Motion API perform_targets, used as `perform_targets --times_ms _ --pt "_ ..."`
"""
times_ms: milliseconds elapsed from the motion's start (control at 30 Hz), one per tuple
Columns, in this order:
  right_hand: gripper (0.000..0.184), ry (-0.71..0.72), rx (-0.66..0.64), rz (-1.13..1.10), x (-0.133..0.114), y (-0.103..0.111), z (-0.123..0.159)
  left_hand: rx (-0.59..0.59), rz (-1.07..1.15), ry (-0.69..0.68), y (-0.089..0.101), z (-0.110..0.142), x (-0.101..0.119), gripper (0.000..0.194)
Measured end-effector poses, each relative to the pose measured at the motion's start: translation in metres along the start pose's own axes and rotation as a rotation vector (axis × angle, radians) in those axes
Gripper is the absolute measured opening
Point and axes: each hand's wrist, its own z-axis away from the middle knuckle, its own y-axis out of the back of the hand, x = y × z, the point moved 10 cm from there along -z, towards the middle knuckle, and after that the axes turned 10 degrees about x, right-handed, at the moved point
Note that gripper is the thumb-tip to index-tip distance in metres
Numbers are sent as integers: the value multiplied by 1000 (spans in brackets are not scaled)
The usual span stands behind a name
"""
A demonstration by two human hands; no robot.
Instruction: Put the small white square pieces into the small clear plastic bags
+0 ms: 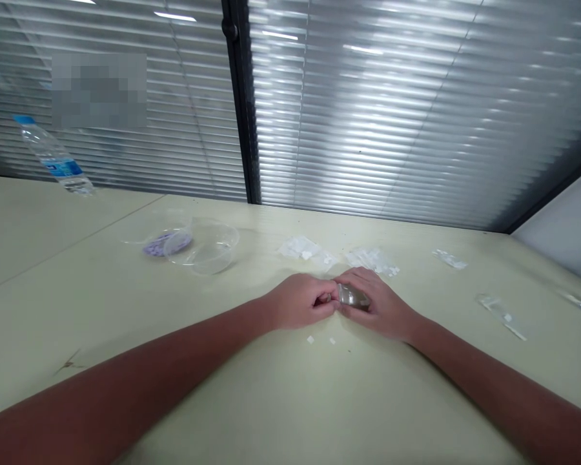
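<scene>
My right hand (378, 302) is curled around a small, glossy, grey-brown object (353, 296) with a see-through look, whose kind I cannot tell. Pinched fingers of my left hand (303, 301) meet the object's left end. What lies between those fingertips is mostly hidden. Both hands rest low over the table, touching each other at the fingers. Just behind them lie a pile of clear plastic bits (306, 249) and another pile of clear scraps (372, 259). Two tiny white squares, one of them a white chip (310, 340), are on the table in front of my hands.
Clear round plastic tubs (215, 248) sit at the left beside purple pieces (159, 245). A water bottle (61, 161) stands at the far left by the blinds (368, 129). Clear strips (501, 316) lie to the right on the pale table (252, 400).
</scene>
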Motion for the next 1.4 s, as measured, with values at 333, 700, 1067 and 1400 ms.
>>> perform_targets --times_ms 333,700,1067,1400 --pt "25 -5 -10 -3 1 -1 1 2 -19 -20 -1 0 2 14" --pt "26 -11 -8 0 2 -1 1 -4 -40 -20 0 0 3 14" --pt "31 -14 3 4 1 0 0 0 -10 -24 0 0 1 16" --pt "39 -30 20 -15 3 0 0 -8 35 26 3 -1 -2 19"
